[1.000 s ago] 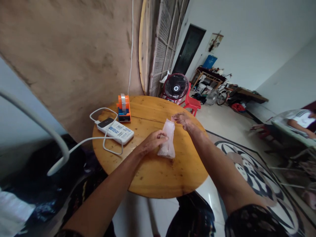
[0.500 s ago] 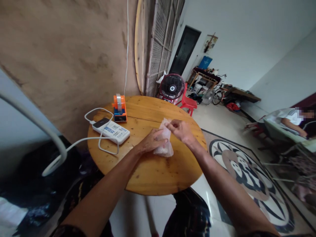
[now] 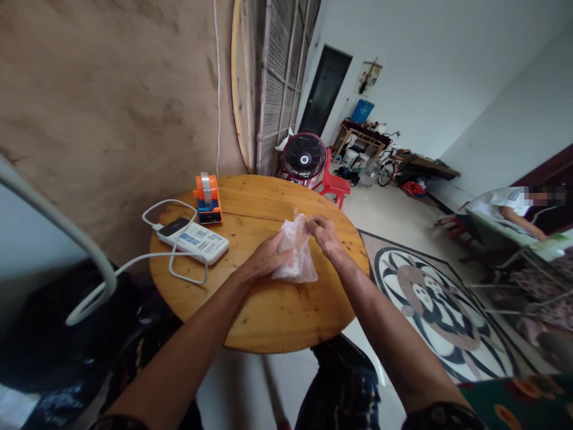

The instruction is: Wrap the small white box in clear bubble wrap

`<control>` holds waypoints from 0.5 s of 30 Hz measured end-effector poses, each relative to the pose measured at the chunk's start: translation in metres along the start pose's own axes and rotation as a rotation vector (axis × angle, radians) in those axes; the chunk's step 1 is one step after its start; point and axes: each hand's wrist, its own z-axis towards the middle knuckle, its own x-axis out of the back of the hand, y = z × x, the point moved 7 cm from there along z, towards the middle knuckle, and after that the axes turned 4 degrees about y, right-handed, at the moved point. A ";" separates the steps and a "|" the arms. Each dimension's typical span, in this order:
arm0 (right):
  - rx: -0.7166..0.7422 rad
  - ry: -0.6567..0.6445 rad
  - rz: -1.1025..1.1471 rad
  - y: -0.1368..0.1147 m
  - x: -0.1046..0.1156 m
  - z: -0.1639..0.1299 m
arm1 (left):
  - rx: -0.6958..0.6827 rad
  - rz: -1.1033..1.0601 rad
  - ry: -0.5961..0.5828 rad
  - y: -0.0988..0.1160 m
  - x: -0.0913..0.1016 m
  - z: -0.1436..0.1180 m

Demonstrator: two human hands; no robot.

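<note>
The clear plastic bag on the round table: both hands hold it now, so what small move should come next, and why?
Probably pinch and twist the gathered top. The left hand presses the clear plastic bag against the wooden table, while the right hand has its fingers at the bunched upper end. The neck looks gathered but not closed, and the tape dispenser stands apart, untouched.

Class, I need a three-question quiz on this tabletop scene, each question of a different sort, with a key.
1. True or false: both hands grip the clear plastic bag.
2. What stands nearest the wall on the round wooden table? A) orange tape dispenser B) white power bank C) a cup
3. Which hand pinches the bag's top?

Key:
1. True: left hand and right hand both hold it.
2. A
3. The right hand.
</note>
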 end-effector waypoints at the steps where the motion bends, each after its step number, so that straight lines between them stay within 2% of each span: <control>1: -0.043 0.013 0.099 0.008 0.001 -0.001 | 0.005 0.001 0.001 0.001 0.000 0.000; 4: -0.178 0.077 0.340 0.027 0.002 -0.006 | 0.024 -0.010 0.007 0.001 0.002 -0.001; 6: -0.222 0.126 0.425 0.035 0.003 -0.010 | 0.022 -0.004 0.020 0.001 0.004 -0.001; 11: -0.245 0.254 0.505 0.051 0.009 -0.021 | 0.021 -0.042 0.024 -0.003 0.003 0.000; 15: -0.210 0.328 0.500 0.063 0.014 -0.027 | 0.060 -0.051 0.072 -0.012 0.005 0.002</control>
